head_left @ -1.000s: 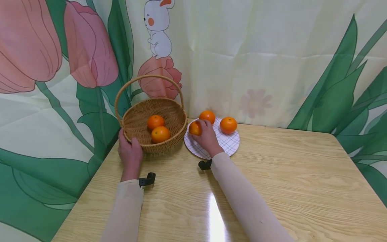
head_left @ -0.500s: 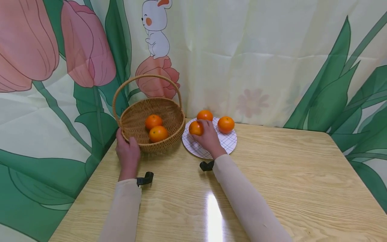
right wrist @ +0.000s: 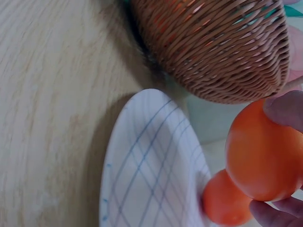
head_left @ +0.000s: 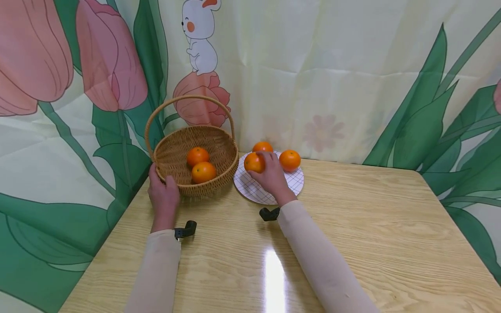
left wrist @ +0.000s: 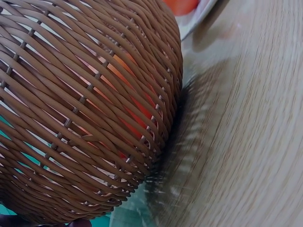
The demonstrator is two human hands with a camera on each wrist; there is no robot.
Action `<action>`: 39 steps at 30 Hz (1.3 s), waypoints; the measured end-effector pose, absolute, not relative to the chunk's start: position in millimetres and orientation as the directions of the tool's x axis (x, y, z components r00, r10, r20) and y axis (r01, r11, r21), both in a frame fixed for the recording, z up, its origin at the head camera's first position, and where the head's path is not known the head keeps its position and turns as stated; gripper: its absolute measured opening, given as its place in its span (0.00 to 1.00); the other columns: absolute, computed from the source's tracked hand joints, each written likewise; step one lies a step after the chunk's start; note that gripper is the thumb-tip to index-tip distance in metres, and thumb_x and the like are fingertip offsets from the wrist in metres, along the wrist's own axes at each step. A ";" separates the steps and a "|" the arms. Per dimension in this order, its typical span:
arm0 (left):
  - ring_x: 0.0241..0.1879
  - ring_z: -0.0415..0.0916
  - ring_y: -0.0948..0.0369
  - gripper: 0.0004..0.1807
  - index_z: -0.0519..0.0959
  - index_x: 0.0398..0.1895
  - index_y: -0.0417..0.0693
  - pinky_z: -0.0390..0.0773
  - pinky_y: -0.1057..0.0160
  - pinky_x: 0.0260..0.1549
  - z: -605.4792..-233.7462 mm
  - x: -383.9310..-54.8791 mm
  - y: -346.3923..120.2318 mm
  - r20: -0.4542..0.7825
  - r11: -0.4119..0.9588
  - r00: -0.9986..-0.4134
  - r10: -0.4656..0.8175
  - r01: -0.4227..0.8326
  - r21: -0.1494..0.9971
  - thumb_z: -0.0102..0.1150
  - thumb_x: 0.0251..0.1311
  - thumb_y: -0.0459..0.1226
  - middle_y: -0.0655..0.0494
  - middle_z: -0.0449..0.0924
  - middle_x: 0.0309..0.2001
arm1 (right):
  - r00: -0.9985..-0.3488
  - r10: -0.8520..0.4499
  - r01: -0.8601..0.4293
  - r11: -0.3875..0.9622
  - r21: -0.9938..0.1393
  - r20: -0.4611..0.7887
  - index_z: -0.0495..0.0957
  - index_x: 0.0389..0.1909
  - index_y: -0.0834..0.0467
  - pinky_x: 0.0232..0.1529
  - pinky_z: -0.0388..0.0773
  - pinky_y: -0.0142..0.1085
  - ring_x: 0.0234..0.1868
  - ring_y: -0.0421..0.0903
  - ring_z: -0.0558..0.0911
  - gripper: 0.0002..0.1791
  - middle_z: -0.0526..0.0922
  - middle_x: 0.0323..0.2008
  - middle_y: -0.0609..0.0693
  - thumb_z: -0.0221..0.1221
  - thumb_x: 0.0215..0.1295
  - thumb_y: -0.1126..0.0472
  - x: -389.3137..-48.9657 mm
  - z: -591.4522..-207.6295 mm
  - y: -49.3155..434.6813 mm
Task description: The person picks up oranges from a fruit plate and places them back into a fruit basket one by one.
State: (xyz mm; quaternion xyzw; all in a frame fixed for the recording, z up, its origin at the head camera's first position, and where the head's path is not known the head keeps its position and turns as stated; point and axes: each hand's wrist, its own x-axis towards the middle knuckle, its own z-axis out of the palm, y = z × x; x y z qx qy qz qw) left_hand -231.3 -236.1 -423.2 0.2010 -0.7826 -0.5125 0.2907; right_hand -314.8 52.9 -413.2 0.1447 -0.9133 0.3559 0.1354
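My right hand (head_left: 271, 174) holds an orange (head_left: 254, 162) between thumb and fingers. In the right wrist view this held orange (right wrist: 263, 153) is raised over the white plate (right wrist: 142, 156) with blue crossing lines. Two more oranges lie on the plate: one at the back (head_left: 262, 147), partly hidden, and one at the right (head_left: 289, 161). My left hand (head_left: 164, 198) grips the left front rim of a brown wicker basket (head_left: 219, 139) with a tall handle. Inside lie two oranges, one behind (head_left: 197, 156) the other (head_left: 203, 172). The left wrist view shows the woven basket side (left wrist: 85, 104) close up.
A light wooden table (head_left: 372, 226) extends to the right and in front. Behind it hangs a printed curtain (head_left: 332, 65) with tulips, leaves and a rabbit, close to the plate and basket. The plate stands just right of the basket.
My right hand has lifted the orange slightly off the plate, so it now covers more of the back orange. The left hand stays on the basket rim. The head view has shifted a little.
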 end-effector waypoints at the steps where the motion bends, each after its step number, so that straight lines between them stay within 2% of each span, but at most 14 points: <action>1: 0.58 0.68 0.51 0.29 0.53 0.67 0.65 0.68 0.50 0.56 -423.2 -231.3 -236.1 0.252 0.395 -0.750 -0.611 -0.013 0.919 0.35 0.59 0.42 0.48 0.65 0.63 | -0.921 -0.164 -0.359 0.705 -0.611 0.352 0.64 0.56 0.46 0.52 0.71 0.50 0.53 0.55 0.70 0.34 0.64 0.56 0.53 0.64 0.48 0.45 -314.1 -411.7 53.4; 15: 0.56 0.69 0.52 0.30 0.54 0.67 0.62 0.68 0.50 0.55 -424.1 -232.2 -238.4 0.279 0.397 -0.743 -0.609 0.019 0.918 0.36 0.58 0.39 0.46 0.68 0.61 | -0.904 -0.153 -0.386 0.694 -0.608 0.399 0.64 0.57 0.47 0.51 0.72 0.48 0.52 0.54 0.71 0.35 0.64 0.57 0.54 0.64 0.48 0.45 -306.4 -391.2 53.8; 26: 0.59 0.66 0.50 0.30 0.51 0.68 0.64 0.67 0.49 0.56 -421.9 -230.9 -236.3 0.239 0.380 -0.763 -0.601 -0.010 0.925 0.35 0.59 0.41 0.48 0.62 0.65 | -0.870 -0.169 -0.445 0.674 -0.590 0.463 0.64 0.57 0.47 0.52 0.72 0.45 0.51 0.51 0.71 0.34 0.65 0.57 0.53 0.64 0.48 0.45 -300.6 -374.6 48.8; 39: 0.60 0.64 0.50 0.31 0.50 0.68 0.64 0.66 0.48 0.57 -422.4 -232.2 -236.6 0.228 0.372 -0.763 -0.604 -0.017 0.928 0.34 0.59 0.42 0.48 0.60 0.66 | -0.839 -0.189 -0.504 0.621 -0.600 0.509 0.64 0.56 0.46 0.47 0.74 0.40 0.49 0.48 0.71 0.33 0.65 0.57 0.52 0.64 0.48 0.45 -293.8 -356.1 36.4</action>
